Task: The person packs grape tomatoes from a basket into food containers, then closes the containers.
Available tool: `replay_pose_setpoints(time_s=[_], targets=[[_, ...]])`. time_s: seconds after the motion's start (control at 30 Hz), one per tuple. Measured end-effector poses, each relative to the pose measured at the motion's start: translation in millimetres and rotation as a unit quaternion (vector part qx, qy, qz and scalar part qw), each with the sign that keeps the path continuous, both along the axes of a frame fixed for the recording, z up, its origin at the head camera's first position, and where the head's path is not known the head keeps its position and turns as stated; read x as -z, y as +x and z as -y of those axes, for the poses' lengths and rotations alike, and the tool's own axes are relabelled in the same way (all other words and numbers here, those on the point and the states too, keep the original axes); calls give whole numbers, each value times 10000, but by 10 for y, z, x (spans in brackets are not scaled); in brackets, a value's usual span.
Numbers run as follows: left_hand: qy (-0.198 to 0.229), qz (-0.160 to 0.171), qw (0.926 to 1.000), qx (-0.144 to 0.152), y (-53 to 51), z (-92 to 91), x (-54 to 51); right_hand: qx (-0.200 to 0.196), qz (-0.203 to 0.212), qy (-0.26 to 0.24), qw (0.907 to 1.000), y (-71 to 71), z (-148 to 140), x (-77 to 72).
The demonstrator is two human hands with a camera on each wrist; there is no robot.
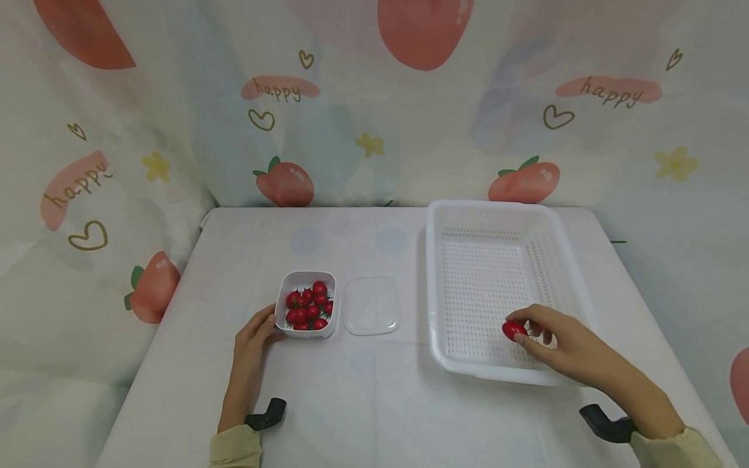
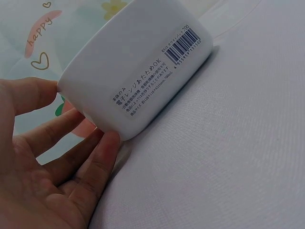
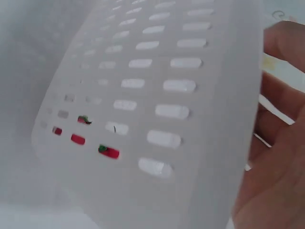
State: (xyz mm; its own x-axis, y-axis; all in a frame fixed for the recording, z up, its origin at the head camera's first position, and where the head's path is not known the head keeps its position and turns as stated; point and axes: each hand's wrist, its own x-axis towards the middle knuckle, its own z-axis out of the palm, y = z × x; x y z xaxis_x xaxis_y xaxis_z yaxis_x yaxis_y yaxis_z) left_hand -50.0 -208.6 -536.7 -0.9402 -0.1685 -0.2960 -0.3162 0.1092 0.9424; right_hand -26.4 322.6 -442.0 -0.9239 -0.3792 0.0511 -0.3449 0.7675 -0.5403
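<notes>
My left hand (image 1: pixel 253 335) rests at the left side of a small white container (image 2: pixel 109 57), its fingertips against the outer wall. Inside that container lie several red cherry tomatoes (image 1: pixel 313 312), some with green stems. Over the front right part of a white slotted basket (image 1: pixel 434 292), my right hand (image 1: pixel 564 341) pinches one cherry tomato (image 1: pixel 512 330) between thumb and fingers. The right wrist view looks at the basket's outer wall (image 3: pixel 209 143), where red and green show through a few slots. How many tomatoes lie behind that wall, I cannot tell.
A clear plastic lid (image 1: pixel 371 305) lies flat between the container and the basket. White cloth covers the table (image 1: pixel 363 409). Behind it hangs a curtain (image 1: pixel 409 123) printed with fruit, hearts and flowers. A black strap mount (image 1: pixel 268 414) sits on each wrist.
</notes>
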Motion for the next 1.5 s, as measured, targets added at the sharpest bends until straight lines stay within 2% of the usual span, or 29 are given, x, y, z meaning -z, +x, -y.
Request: replay_pose_setpoints(time_s=[0.1,0.23,0.57,0.7,1.03,1.5], targets=[[-16,2,10000,1,1,0,-1,-41,-493,-130,9987,12,35,4],[-16,23,10000,-9,2,-1,2,-103,-901,-265,9955,11,91,-11],[-20,13,10000,-41,2,-10,-9,-230,-1360,-711,9879,-39,297,-16],[-44,10,10000,-22,2,-9,-11,-308,-1439,-805,9858,-78,384,-19],[-45,53,10000,-14,-5,-7,-8,-302,-1294,-781,9880,-157,632,-33],[-67,75,9999,-22,-6,-4,-10,-771,-1397,-1107,9810,-315,1010,-57]])
